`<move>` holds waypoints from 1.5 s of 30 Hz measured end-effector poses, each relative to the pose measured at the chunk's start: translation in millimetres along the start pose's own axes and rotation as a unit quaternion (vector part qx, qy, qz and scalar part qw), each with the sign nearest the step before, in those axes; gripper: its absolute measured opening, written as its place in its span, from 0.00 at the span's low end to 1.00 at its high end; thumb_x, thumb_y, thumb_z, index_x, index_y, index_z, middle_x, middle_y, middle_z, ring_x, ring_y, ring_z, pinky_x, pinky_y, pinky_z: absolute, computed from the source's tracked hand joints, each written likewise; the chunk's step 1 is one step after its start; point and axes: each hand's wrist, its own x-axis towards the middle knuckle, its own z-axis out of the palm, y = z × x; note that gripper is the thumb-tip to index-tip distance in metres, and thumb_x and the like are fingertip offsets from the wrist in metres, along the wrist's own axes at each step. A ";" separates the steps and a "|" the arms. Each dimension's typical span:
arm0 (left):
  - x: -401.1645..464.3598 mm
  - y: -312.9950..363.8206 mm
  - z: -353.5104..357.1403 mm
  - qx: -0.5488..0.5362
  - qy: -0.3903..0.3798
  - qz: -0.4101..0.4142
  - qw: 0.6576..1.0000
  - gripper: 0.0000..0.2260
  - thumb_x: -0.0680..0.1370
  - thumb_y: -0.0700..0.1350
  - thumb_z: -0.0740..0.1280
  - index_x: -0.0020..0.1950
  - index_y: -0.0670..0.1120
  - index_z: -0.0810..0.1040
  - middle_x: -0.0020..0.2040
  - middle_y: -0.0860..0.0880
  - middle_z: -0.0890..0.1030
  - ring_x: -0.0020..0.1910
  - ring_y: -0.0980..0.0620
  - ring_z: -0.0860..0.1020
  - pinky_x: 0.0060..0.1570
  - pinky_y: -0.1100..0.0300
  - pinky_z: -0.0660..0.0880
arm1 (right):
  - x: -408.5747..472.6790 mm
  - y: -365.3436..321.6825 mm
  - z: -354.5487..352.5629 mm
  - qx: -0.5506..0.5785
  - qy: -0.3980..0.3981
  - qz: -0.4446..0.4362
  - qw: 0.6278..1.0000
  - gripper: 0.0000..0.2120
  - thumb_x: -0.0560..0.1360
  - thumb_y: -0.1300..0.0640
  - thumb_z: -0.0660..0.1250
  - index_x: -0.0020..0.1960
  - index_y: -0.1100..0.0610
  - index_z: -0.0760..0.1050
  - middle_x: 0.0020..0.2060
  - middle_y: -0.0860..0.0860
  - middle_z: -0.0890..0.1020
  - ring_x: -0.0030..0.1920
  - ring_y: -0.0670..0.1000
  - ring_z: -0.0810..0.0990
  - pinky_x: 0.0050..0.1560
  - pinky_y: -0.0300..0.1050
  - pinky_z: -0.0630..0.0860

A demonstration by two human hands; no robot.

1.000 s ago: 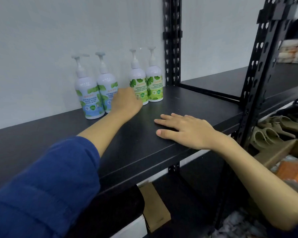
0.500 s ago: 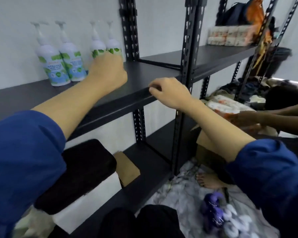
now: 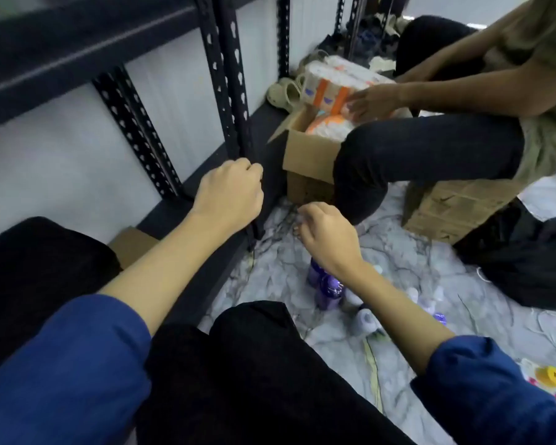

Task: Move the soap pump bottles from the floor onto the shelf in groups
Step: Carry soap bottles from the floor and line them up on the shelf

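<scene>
Head view: we look down past a black shelf (image 3: 77, 49) upright to a marbled floor (image 3: 398, 252).
Left hand (image 3: 228, 191): we see it loosely curled in front of the shelf upright (image 3: 235, 91); whether it grips the post we cannot tell, nothing else in it.
Right hand (image 3: 328, 236): fingers half curled, empty, hanging just above the bottles.
Soap pump bottles (image 3: 328, 292): on the floor, directly under our right wrist, well apart from the left hand.
Bottle look: purple bodies nearest the wrist, pale caps or pumps clustered to the right; blurred, count unclear.
Other person: seated on the right, hand (image 3: 369, 102) on wrapped packs (image 3: 334, 85) over an open cardboard box (image 3: 305, 155).
Our sleeves: blue, pushed up the forearms.
</scene>
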 end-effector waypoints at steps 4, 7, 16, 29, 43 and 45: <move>2.8 11.5 84.0 -0.058 -0.132 0.035 0.989 0.11 0.80 0.43 0.59 0.58 0.42 0.77 0.54 0.44 0.78 0.51 0.43 0.77 0.43 0.51 0.73 | -60.2 41.2 55.8 0.037 -0.033 0.171 0.984 0.10 0.74 0.64 0.62 0.54 0.64 0.76 0.49 0.58 0.78 0.51 0.59 0.75 0.43 0.50 0.72; 3.5 20.0 139.1 -0.106 -0.282 0.072 0.951 0.15 0.80 0.44 0.60 0.65 0.45 0.74 0.61 0.44 0.76 0.58 0.43 0.75 0.51 0.53 0.73 | -104.2 65.1 83.4 0.058 -0.047 0.259 0.963 0.16 0.73 0.65 0.64 0.60 0.62 0.73 0.53 0.57 0.76 0.53 0.58 0.73 0.45 0.49 0.71; -7.2 70.9 293.7 -0.181 -0.473 0.104 0.856 0.35 0.75 0.44 0.69 0.77 0.44 0.54 0.75 0.44 0.61 0.70 0.42 0.66 0.66 0.49 0.66 | -186.5 144.5 134.4 0.135 0.032 0.605 0.784 0.23 0.73 0.64 0.67 0.65 0.67 0.64 0.60 0.60 0.71 0.61 0.59 0.71 0.57 0.44 0.66; -45.3 109.3 378.0 -0.389 -0.303 -0.026 0.870 0.37 0.57 0.49 0.80 0.63 0.48 0.72 0.59 0.47 0.74 0.55 0.43 0.77 0.51 0.46 0.76 | -186.6 188.4 190.5 0.188 0.151 0.600 0.763 0.19 0.70 0.52 0.75 0.52 0.40 0.67 0.47 0.47 0.78 0.49 0.51 0.78 0.54 0.51 0.75; -51.0 112.2 405.6 -0.491 -0.330 -0.079 0.802 0.42 0.59 0.43 0.82 0.70 0.46 0.69 0.64 0.47 0.77 0.62 0.48 0.75 0.54 0.73 0.64 | -168.3 208.7 215.9 0.199 0.039 0.501 0.841 0.27 0.67 0.59 0.76 0.60 0.48 0.69 0.54 0.41 0.76 0.53 0.39 0.76 0.47 0.27 0.70; -52.5 113.6 407.8 -0.510 -0.310 -0.093 0.797 0.38 0.57 0.41 0.81 0.66 0.44 0.73 0.60 0.47 0.79 0.59 0.47 0.77 0.54 0.71 0.66 | -167.4 213.9 213.6 0.170 0.020 0.500 0.849 0.25 0.67 0.59 0.75 0.57 0.43 0.67 0.52 0.43 0.76 0.51 0.41 0.76 0.44 0.26 0.68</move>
